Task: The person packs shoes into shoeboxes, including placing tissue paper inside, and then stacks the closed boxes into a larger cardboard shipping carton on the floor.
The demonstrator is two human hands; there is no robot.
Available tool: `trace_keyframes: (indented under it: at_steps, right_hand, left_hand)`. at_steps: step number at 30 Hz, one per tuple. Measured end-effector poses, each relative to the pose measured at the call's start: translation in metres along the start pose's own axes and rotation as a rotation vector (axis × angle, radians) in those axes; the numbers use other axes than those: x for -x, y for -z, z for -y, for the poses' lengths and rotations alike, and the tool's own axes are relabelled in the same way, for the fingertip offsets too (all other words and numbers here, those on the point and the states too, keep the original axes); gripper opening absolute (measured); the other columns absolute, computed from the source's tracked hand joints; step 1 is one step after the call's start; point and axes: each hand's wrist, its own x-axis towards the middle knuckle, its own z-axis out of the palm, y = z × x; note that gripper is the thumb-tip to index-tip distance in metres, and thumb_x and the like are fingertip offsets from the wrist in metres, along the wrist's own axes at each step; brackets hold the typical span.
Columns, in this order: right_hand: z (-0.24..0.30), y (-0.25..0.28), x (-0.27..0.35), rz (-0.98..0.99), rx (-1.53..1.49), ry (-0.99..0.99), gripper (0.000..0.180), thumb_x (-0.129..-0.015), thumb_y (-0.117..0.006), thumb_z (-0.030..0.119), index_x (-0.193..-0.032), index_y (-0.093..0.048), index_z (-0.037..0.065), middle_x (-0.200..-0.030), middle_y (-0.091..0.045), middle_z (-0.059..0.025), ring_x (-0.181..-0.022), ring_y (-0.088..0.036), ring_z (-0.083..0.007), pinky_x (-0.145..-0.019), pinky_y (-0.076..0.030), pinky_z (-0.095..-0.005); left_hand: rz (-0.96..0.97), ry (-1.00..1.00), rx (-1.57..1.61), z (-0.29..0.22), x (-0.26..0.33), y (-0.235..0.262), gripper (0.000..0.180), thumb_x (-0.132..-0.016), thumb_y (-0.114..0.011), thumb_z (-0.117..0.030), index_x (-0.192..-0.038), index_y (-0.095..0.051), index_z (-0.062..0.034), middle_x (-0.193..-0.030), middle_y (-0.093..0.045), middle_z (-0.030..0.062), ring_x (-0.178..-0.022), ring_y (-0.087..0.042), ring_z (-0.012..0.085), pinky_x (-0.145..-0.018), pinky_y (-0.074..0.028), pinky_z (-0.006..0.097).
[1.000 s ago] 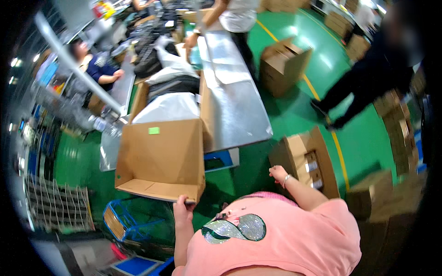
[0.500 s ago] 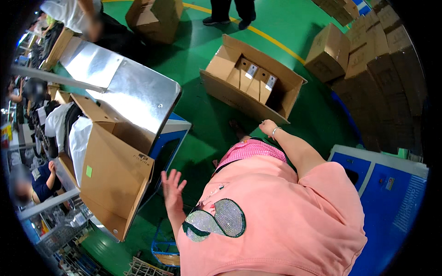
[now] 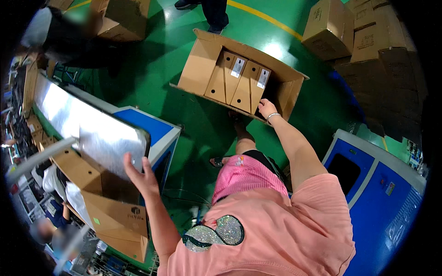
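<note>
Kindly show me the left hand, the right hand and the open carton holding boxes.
Left hand (image 3: 145, 182): head view, middle of the hand.
Right hand (image 3: 266, 108): head view, middle of the hand.
Open carton (image 3: 199, 66): head view, inside of its picture-left flap.

Bright light glares white off the metal bench (image 3: 103, 140) and pools on the glossy green floor (image 3: 195, 124), while the stacked cartons (image 3: 382, 83) at right stand in shadow and the fisheye view bends toward a black rim.

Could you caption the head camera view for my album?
Right hand over an open cardboard carton of smaller brown boxes, left hand spread open near a metal-topped table.
</note>
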Motion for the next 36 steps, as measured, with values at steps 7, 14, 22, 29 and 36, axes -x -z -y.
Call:
trace_keyframes:
  at_steps: [7,14,22,29,36]
  right_hand:
    - [0.056,0.000,-0.089,0.052,-0.085,-0.112,0.043,-0.074,-0.047,0.017,-0.113,-0.037,0.003,-0.104,-0.049,-0.0199,-0.093,-0.049,-0.0294,-0.078,-0.039,-0.0321]
    - [0.029,-0.042,-0.196,0.289,-0.011,-0.338,0.060,-0.076,-0.048,0.027,-0.126,-0.017,0.013,-0.069,-0.056,-0.0084,-0.056,-0.051,-0.0181,-0.047,-0.041,-0.0311]
    - [0.031,-0.016,-0.206,0.573,0.137,-0.409,0.067,-0.075,-0.049,0.038,-0.126,-0.017,0.007,-0.095,-0.053,-0.0149,-0.078,-0.053,-0.0262,-0.062,-0.043,-0.0373]
    - [0.069,0.054,-0.128,0.345,0.247,-0.196,0.059,-0.072,-0.048,0.046,-0.108,-0.045,-0.001,-0.111,-0.044,-0.0193,-0.103,-0.042,-0.0286,-0.086,-0.034,-0.0316]
    - [0.074,0.126,-0.055,0.084,0.286,0.253,0.035,-0.067,-0.059,0.033,-0.071,-0.058,-0.002,-0.065,-0.057,-0.0169,-0.058,-0.054,-0.0282,-0.055,-0.041,-0.0346]
  left_hand:
    - [-0.187,0.161,-0.589,0.020,-0.088,-0.053,0.035,-0.077,-0.045,-0.023,-0.100,-0.045,0.0039,-0.091,-0.048,0.0155,-0.084,-0.045,0.0279,-0.077,-0.034,0.036]
    - [-0.246,-0.029,-0.549,0.033,-0.089,-0.053,0.037,-0.079,-0.044,-0.022,-0.104,-0.041,0.0042,-0.095,-0.046,0.0141,-0.087,-0.043,0.0250,-0.078,-0.033,0.035]
    - [-0.226,-0.043,-0.546,0.031,-0.096,-0.057,0.034,-0.078,-0.044,-0.019,-0.106,-0.042,0.0016,-0.105,-0.043,0.0149,-0.092,-0.042,0.0269,-0.082,-0.032,0.036]
    - [-0.308,0.067,-0.596,0.024,-0.081,-0.055,0.038,-0.077,-0.045,-0.023,-0.107,-0.041,-0.0001,-0.111,-0.041,0.0161,-0.102,-0.039,0.0293,-0.086,-0.030,0.038]
    - [-0.358,0.151,-0.602,0.021,-0.079,-0.046,0.040,-0.071,-0.048,-0.028,-0.106,-0.043,-0.0071,-0.113,-0.040,0.0132,-0.108,-0.032,0.0271,-0.087,-0.022,0.042]
